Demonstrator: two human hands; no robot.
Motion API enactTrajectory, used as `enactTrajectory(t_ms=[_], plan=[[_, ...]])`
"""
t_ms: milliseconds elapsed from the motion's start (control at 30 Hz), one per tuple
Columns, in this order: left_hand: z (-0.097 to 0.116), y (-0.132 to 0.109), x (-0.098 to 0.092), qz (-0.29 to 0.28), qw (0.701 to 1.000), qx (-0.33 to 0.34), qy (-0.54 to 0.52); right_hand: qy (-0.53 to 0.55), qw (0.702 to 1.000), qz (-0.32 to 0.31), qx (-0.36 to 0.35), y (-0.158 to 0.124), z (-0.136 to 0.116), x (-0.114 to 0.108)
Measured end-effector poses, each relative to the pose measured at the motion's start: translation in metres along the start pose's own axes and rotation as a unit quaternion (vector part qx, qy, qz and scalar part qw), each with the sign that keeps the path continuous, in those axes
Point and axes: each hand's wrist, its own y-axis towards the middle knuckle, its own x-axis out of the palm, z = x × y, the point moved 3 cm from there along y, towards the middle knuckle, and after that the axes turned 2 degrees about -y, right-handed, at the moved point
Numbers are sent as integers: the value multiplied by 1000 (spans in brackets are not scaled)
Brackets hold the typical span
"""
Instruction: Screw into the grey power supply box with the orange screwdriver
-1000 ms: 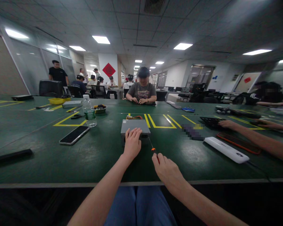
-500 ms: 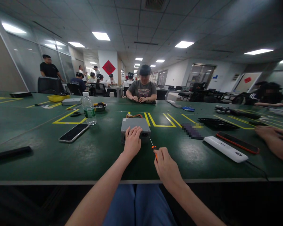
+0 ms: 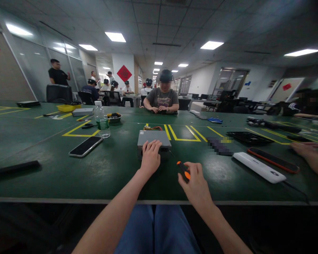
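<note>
A grey metal computer power supply (image 3: 154,137) sits on the green table in front of me, coloured wires behind its back edge. My left hand (image 3: 150,155) lies over its top and near side, gripping it; the thumb is hidden. Right of the box, my right hand (image 3: 194,178) holds an orange-and-black screwdriver (image 3: 184,170) by its handle in a loose grip. The thin shaft points up and left toward the box's right front corner. Whether its tip touches the box I cannot tell.
A phone (image 3: 86,146) and a water bottle (image 3: 102,121) stand to the left, near a metal bowl (image 3: 114,118). On the right lie a white device (image 3: 258,167) with a cable and an orange-edged black bar (image 3: 272,159). Another person's hand (image 3: 304,151) is at far right.
My right hand has shifted slightly right, and its fingers have loosened around the screwdriver handle. The left hand stays on the power supply. The whole view has shifted a little.
</note>
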Motion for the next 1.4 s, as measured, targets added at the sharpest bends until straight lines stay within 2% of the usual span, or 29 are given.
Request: enactTrajectory(t_ms=[167, 267, 367, 467, 567, 633, 700, 767, 900, 967, 1067, 1200, 1300, 1400], plan=[[-1, -1, 3, 6, 1000, -1, -3, -84, 980, 20, -182, -9, -19, -2], [-1, -2, 3, 8, 1000, -4, -6, -113, 965, 32, -235, -10, -20, -5], [-1, -2, 3, 8, 1000, -4, -6, -149, 962, 41, -226, -8, -17, -5], [1, -1, 2, 7, 1000, -8, -7, -159, 973, 59, -159, -5, -16, -5], [2, -1, 0, 6, 1000, -10, -10, -91, 992, 45, -78, -2, -16, -6], [2, -1, -1, 4, 1000, -6, -11, -49, 997, 12, -55, -1, -18, -7], [2, 0, -2, 2, 1000, -5, -10, -50, 996, -15, -71, -3, -20, -6], [2, 0, -2, -1, 1000, -6, -9, -80, 989, -25, -124, -5, -23, -5], [2, -1, -1, -2, 1000, -9, -7, -123, 966, 15, -226, -5, -30, -4], [2, -1, -1, -1, 1000, -9, -7, -120, 969, 47, -212, -1, -31, -4], [2, 0, -2, -5, 1000, -10, -3, -110, 981, 84, -136, 5, -32, -4], [2, -1, -3, -9, 1000, -8, -1, -66, 994, 77, -49, 4, -30, -4], [2, 0, -3, -9, 1000, -7, -3, -63, 995, 38, -69, 0, -29, -5], [2, 0, -3, -10, 1000, -9, -8, -96, 983, -2, -155, -5, -30, -4]])
